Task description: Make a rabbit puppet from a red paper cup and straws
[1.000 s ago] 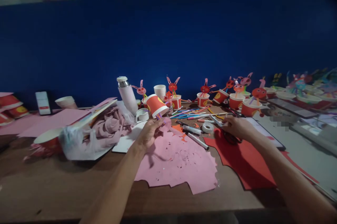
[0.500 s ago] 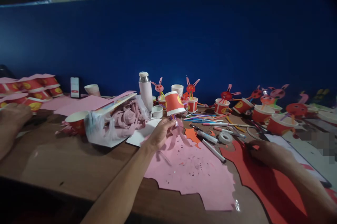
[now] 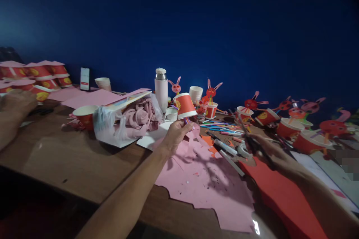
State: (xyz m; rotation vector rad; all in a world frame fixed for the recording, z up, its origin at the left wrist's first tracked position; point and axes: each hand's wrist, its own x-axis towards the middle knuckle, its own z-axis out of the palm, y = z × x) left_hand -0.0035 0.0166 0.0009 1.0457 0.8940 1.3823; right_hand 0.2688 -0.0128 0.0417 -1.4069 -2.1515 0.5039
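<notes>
My left hand (image 3: 178,134) is closed near the middle of the table, its fingers pinching below an upside-down red paper cup (image 3: 186,106) with a white rim. A bit of purple stem shows between cup and fingers, and a pink paper shape with long strips (image 3: 193,133) hangs beneath, like an inverted paper rabbit. Black scissors (image 3: 256,145) are in my right hand (image 3: 280,156), raised over the red sheet (image 3: 283,194), their blades pointing up and to the left. Below my left hand lies a pink sheet (image 3: 207,201) strewn with small scraps.
Another person's hand (image 3: 21,102) is at the far left by stacked red cups (image 3: 39,71). A plastic bag (image 3: 108,126) of pink roses and a thermos (image 3: 161,93) stand left of centre. Markers (image 3: 226,147), tape (image 3: 244,150) and several cup rabbits (image 3: 252,104) lie to the right.
My right hand has risen from the red sheet with the scissors now in view. My left hand still holds the upside-down cup. The view has tilted down slightly.
</notes>
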